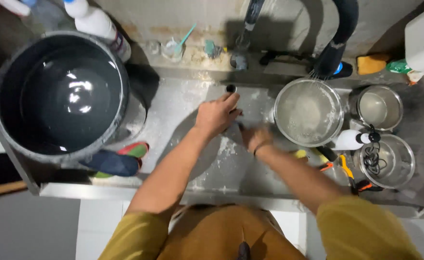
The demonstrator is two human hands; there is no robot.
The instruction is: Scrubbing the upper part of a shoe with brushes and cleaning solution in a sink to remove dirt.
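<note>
While left hand (216, 115) fingers grip a dark cylinder (230, 89) (right hand (256, 138) blurred, grip unclear), steel bowl (308, 112) just beside.

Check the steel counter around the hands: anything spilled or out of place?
Yes. White soapy residue is smeared over the steel counter beside the left hand. Pliers with orange and yellow handles lie among wet round steel bowls. The blurred right hand hides nearby details.

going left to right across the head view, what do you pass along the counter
big dark tub of water → left hand → right hand → steel bowl under running water → two smaller steel cups
</note>
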